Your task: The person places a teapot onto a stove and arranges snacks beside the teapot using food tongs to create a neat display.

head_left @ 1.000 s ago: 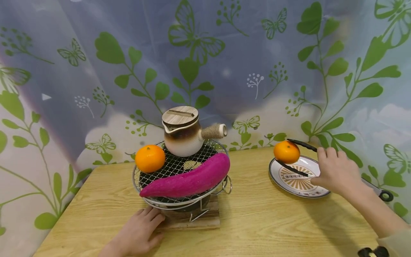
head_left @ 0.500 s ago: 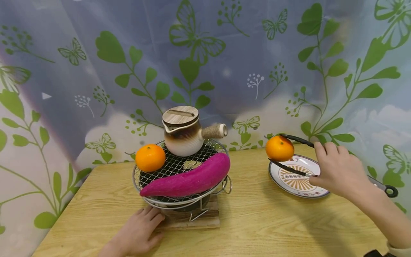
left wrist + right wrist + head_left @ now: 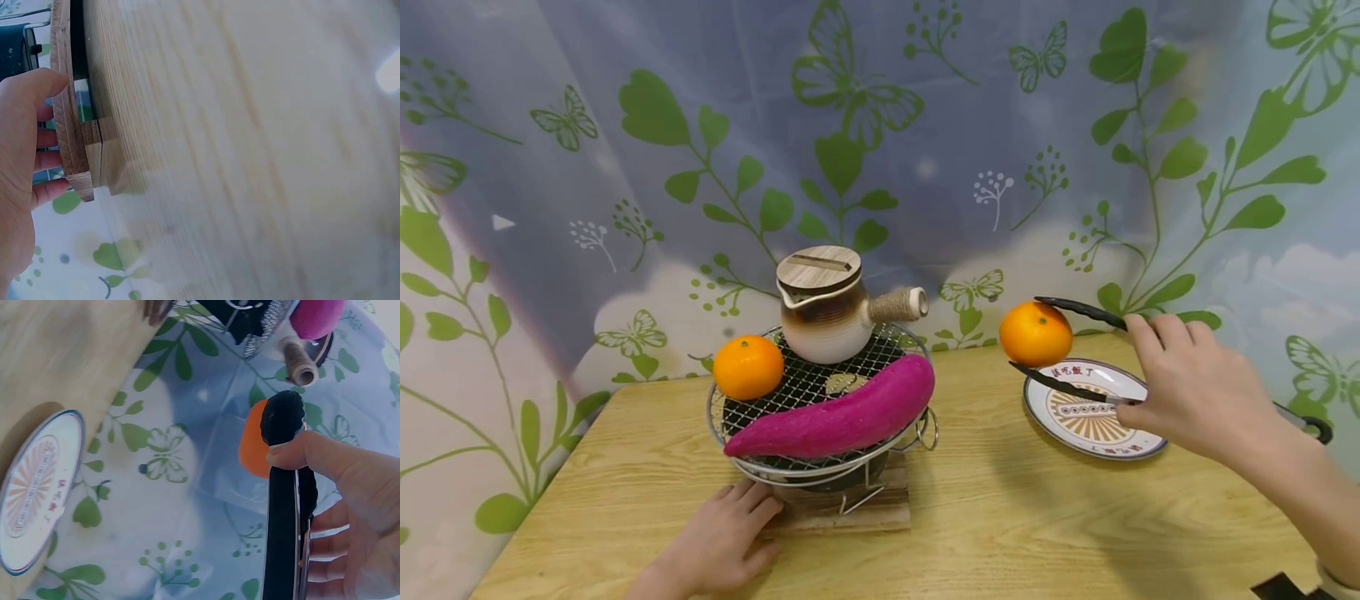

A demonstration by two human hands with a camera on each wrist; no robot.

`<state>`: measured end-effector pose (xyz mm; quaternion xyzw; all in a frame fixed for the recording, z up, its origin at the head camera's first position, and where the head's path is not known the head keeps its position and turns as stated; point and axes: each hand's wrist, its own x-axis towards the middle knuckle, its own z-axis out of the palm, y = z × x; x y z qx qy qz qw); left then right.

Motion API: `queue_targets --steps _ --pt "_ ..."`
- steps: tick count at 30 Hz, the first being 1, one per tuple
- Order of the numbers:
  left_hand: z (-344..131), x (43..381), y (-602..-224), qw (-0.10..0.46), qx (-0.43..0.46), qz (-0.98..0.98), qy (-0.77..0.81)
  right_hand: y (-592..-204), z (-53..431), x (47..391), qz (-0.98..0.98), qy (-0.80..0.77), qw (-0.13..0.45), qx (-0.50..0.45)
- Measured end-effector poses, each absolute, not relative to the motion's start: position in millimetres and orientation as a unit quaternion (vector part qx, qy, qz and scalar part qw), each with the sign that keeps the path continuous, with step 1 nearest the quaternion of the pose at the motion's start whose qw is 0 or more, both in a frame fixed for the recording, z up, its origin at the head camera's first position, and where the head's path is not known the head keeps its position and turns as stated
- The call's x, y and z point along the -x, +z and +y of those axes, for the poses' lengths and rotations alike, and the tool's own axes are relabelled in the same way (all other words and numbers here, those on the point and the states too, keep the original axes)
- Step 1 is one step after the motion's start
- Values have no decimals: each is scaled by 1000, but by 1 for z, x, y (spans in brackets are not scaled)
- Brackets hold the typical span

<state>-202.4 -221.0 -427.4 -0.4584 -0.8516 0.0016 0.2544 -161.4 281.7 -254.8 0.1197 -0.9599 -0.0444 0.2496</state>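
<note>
My right hand [image 3: 1187,392] grips black-handled tongs [image 3: 1078,393], and an orange mandarin [image 3: 1036,333] sits between their tips above the back left of a patterned plate [image 3: 1037,421]. In the right wrist view the tongs [image 3: 281,537] partly hide the mandarin [image 3: 253,440]. At the front left, my left hand [image 3: 718,533] holds the left end of a wooden board [image 3: 857,517] under a round grill [image 3: 827,479]. The left wrist view shows its thumb and fingers at the edge of the board [image 3: 65,125].
On the grill's mesh stand a second mandarin [image 3: 748,367], a long purple sweet potato or eggplant-like vegetable [image 3: 842,417] and a lidded teapot [image 3: 827,329] with a rope-wrapped side handle. A wire ring hangs at the grill's right. A leaf-patterned curtain [image 3: 925,167] backs the wooden table [image 3: 970,533].
The tongs and mandarin have moved left and upward from over the plate, more of which shows. The left hand and the things on the grill have stayed put.
</note>
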Motion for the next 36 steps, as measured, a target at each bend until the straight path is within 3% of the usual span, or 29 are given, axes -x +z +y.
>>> queue_targets --steps 10,26,36 --pt "-223 204 -428 257 466 -846 -4 -234 261 151 -937 -50 315 -142" --pt "-221 203 -428 249 460 -852 -3 -206 212 150 -907 -30 358 -219" --pt "-222 204 -430 250 458 -853 -3 -198 179 159 -909 -30 329 -255"
